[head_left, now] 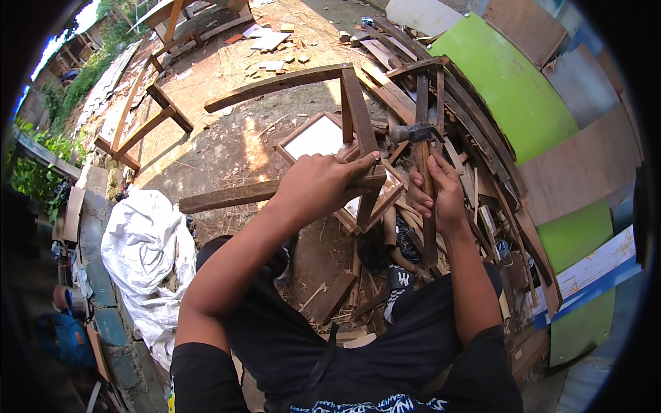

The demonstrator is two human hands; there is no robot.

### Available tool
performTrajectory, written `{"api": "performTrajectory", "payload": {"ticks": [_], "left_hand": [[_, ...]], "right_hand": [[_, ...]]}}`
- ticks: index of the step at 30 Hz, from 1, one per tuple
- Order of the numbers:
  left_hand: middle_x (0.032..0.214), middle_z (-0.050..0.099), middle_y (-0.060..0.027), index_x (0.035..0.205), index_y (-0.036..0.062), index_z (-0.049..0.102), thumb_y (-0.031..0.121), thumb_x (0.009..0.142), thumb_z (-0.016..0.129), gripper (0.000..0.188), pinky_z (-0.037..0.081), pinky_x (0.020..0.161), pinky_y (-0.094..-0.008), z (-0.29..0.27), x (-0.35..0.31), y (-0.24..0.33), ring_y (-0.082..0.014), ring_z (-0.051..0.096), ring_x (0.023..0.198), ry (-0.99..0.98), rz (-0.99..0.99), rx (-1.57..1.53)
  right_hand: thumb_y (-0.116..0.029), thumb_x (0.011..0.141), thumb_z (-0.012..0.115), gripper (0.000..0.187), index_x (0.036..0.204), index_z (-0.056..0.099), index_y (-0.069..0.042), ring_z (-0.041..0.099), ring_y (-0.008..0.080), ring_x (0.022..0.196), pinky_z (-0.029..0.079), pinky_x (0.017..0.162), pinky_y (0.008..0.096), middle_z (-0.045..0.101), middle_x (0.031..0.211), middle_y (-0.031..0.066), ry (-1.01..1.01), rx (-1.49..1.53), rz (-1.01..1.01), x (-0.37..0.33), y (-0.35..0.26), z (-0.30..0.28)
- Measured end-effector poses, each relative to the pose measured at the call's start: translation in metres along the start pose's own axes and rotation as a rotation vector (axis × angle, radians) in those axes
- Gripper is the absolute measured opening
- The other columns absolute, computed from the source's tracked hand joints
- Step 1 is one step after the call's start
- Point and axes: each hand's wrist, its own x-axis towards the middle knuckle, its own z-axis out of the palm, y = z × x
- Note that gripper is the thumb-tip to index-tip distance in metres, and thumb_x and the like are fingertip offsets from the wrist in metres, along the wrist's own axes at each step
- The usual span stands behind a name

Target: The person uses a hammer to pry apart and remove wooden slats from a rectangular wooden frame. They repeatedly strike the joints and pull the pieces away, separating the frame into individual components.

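Observation:
My right hand [441, 187] is closed around the wooden handle of a claw hammer [427, 168]. The hammer's dark metal head [415, 132] is up, at the right of a wooden frame's corner. My left hand [323, 180] reaches across to that corner, with its fingertips pinching what looks like a small nail [376, 160] against the wood. The brown wooden frame [359, 113] is made of narrow battens and stands in front of me, its long pieces pointing left. Part of its lower batten [231, 196] is hidden behind my left forearm.
Beneath the frame lie framed white panels [313, 140]. Scrap battens [475, 124] are piled along the right, beside green boards [506, 86]. A white sack [148, 244] lies at the left. Another wooden frame [148, 124] stands farther back, and small offcuts [275, 55] litter the ground.

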Motion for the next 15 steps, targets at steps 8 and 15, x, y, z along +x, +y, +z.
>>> {"api": "performTrajectory", "payload": {"ticks": [8,15], "left_hand": [[0.075,0.073,-0.0097,0.127,0.0264,0.071,0.042,0.091,0.075,0.039,0.053,0.055,-0.0447,0.0,0.002,0.001,-0.0327,0.07,0.062,0.003,0.0,-0.038],[0.076,0.072,-0.0127,0.143,0.0253,0.062,0.046,0.094,0.069,0.053,0.055,0.063,-0.0458,-0.003,-0.004,0.004,-0.0338,0.071,0.068,-0.114,-0.029,-0.072]], "right_hand": [[-0.03,0.112,0.044,0.038,0.144,0.045,-0.008,0.039,0.0062,0.047,0.032,0.036,0.0204,0.05,0.083,0.0049,-0.053,-0.057,0.018,0.002,-0.007,0.0],[-0.032,0.113,0.042,0.033,0.136,0.049,-0.008,0.037,0.0051,0.047,0.03,0.037,0.0196,0.049,0.082,0.003,-0.051,-0.149,0.086,-0.006,-0.005,0.006]]}}
